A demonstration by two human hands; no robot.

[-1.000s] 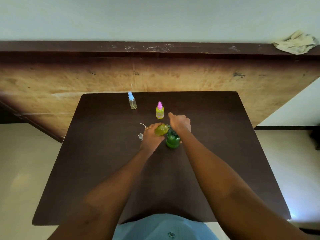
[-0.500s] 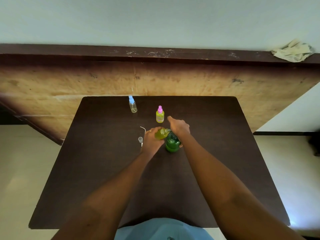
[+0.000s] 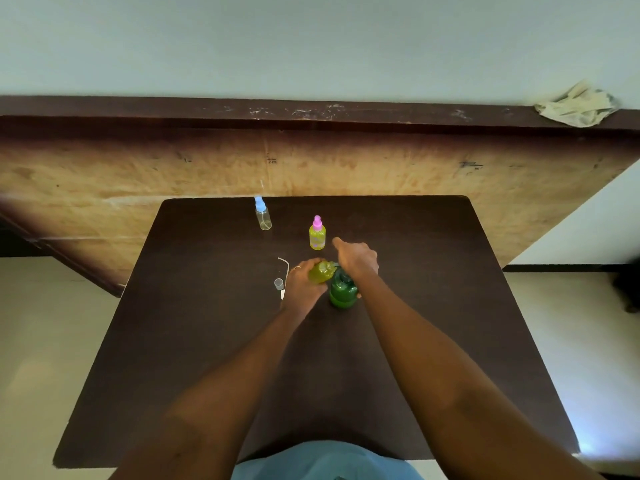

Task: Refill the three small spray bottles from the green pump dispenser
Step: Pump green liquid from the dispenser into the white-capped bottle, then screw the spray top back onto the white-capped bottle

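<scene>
The green pump dispenser (image 3: 343, 292) stands near the middle of the dark table (image 3: 207, 341). My right hand (image 3: 356, 258) presses down on its pump head, which the hand hides. My left hand (image 3: 304, 284) grips a small yellow-green bottle (image 3: 321, 271), tilted with its mouth toward the pump's spout. A pink-capped spray bottle (image 3: 317, 233) full of yellow liquid stands just behind the hands. A blue-capped clear spray bottle (image 3: 262, 214) stands near the table's far edge.
A small clear cap (image 3: 278, 283) and a white spray head with its bent dip tube (image 3: 285, 271) lie left of my left hand. A wooden board (image 3: 138, 174) rises behind the table. A crumpled cloth (image 3: 578, 105) sits on the ledge, top right.
Both hands, the tilted bottle and the dispenser stay together in the same grip. Only the camera view shifts slightly.
</scene>
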